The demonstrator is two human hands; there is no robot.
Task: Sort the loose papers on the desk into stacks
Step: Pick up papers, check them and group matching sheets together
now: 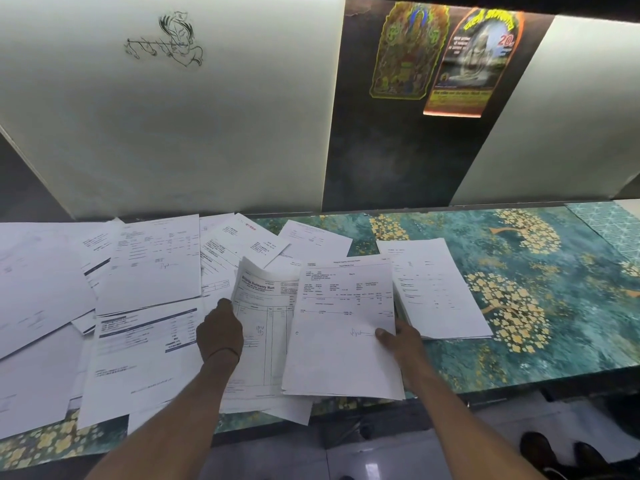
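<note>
Paperwork is sorted at a desk (561,317) with a teal, gold-flowered top. The right grip (398,339) holds a sheaf of printed sheets (343,344) by its right edge, thumb pressed on top near a signature, fingers hidden beneath. The left grip (219,332) is closed on the left edge of a ruled stationery invoice (265,306), whose top curls up off the desk just beside the sheaf. A squared stack (440,292) lies just outboard of the right grip, and overlapping loose papers (145,268) sprawl beyond the left grip. The step in hand appears to be classing a single sheet, with the invoice lifted for a decision. The next move likely calls for laying it on the held sheaf or starting a separate pile, edges squared so the thin sheet neither slides nor creases. Most of the sorting looks undone.
</note>
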